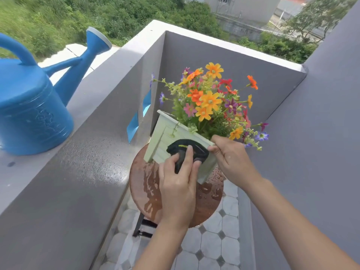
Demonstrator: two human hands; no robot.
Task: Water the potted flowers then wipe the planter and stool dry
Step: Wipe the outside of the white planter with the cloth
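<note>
Pale green planter (165,141) full of flowers (210,100) sits tilted on round brown stool (208,199), seat wet with puddles. Left hand (178,188) presses black cloth (187,151) flat against planter's side, fingers curled over it. Right hand (231,158) pinches planter rim at near corner (steadying it, looks like). Blue watering can (33,106) parked on grey ledge (93,106), well apart.

Two bare forearms enter from the bottom edge, no sleeves in view up to the frame edge. Left hand (178,184) bare: no glove, ring, watch or band seen. Right hand (230,159) bare too, wrist unadorned. Fingernails short, unpainted where visible. No markings or tattoos visible on either forearm. Rest of body out of view.
</note>
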